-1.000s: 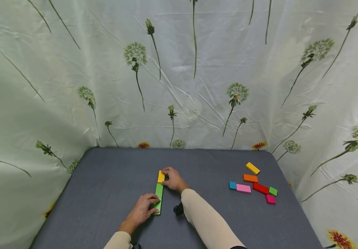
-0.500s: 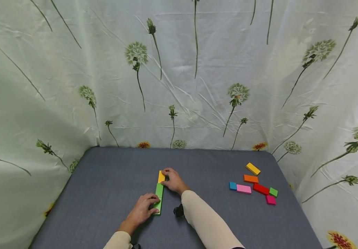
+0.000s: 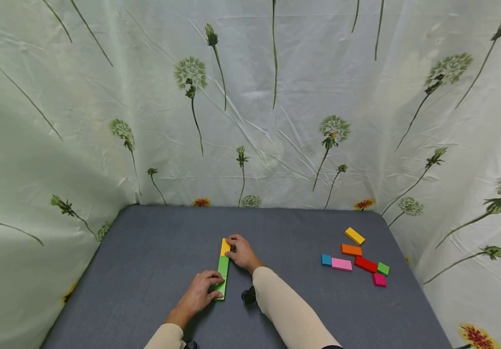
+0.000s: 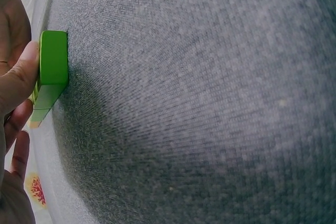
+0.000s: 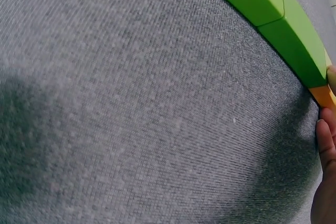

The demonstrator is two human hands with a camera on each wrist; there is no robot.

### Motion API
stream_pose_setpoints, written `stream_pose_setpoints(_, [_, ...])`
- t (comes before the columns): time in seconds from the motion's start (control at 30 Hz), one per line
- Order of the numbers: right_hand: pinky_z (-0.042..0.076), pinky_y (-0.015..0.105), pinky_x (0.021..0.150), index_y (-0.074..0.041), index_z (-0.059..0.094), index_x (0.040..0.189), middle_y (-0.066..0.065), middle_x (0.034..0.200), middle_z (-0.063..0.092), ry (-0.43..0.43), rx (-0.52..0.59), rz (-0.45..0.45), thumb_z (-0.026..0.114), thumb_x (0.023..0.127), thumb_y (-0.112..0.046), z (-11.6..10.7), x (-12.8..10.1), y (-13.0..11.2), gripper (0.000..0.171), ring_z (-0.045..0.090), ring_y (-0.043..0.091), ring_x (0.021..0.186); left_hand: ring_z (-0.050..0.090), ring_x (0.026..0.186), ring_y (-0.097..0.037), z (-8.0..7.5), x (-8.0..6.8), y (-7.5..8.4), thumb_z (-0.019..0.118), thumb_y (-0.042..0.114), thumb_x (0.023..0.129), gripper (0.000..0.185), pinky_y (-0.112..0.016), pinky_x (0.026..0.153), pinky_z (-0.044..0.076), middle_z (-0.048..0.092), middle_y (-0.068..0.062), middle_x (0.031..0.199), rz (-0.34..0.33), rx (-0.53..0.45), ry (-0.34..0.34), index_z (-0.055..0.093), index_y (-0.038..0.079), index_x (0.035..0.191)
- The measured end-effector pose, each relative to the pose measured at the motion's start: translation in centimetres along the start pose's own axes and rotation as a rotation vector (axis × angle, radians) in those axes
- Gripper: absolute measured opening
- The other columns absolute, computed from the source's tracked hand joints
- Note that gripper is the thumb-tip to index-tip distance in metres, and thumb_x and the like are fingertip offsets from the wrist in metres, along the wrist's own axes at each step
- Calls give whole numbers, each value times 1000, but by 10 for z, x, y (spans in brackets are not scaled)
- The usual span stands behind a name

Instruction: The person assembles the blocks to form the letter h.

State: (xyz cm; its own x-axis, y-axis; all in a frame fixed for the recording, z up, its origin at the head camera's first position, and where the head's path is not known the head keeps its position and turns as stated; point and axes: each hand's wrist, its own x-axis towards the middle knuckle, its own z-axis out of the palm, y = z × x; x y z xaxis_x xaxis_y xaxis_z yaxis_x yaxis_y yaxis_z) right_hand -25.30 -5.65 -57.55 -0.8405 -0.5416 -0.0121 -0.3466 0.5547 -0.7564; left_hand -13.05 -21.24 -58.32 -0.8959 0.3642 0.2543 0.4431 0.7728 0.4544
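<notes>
Left hand [image 3: 198, 294] grips near green block [image 3: 221, 289]; right hand [image 3: 242, 252] pinches yellow block [image 3: 225, 246]. Risk: a sideways nudge skews the row.

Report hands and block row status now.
Left hand grips near lime-green flat block. Right hand pinches far yellow flat block. Darker green block joins them in line. Nothing obstructing.
</notes>
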Motion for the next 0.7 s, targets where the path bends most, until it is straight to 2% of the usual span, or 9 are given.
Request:
stream_pose_setpoints(0.23, [48, 32, 85, 3, 54, 134, 12, 131, 51, 0, 11, 3, 66, 91, -8, 2, -1, 2, 46, 55, 20, 101, 60, 91, -18, -1, 1, 3, 82, 21, 70, 30, -40, 78, 48, 64, 1, 98, -50, -1, -36, 73, 6, 95])
stream_pose_setpoints(0.37, [48, 35, 86, 2, 53, 134, 13, 137, 47, 24, 49, -16, 67, 91, -8, -2, -5, 4, 47, 55, 23, 103, 60, 91, -18, 0, 0, 3, 82, 20, 70, 29, -39, 76, 47, 64, 1, 97, -49, 14, -30, 73, 7, 93])
stream_pose_setpoints(0.5, [48, 37, 86, -1, 53, 135, 13, 139, 46, 87, 90, -4, 68, 90, -9, -15, -10, 13, 48, 56, 23, 102, 60, 89, -18, 1, 0, 3, 83, 20, 68, 29, -37, 74, 46, 64, 1, 96, -38, 18, 4, 74, 7, 93])
stream_pose_setpoints(0.7, [47, 39, 83, -1, 57, 130, 14, 129, 51, 203, 113, 64, 70, 88, -9, -46, -25, 38, 45, 54, 21, 94, 61, 89, -19, 3, 0, 2, 84, 19, 67, 30, -36, 74, 45, 64, 1, 94, -20, 7, 29, 74, 6, 92])
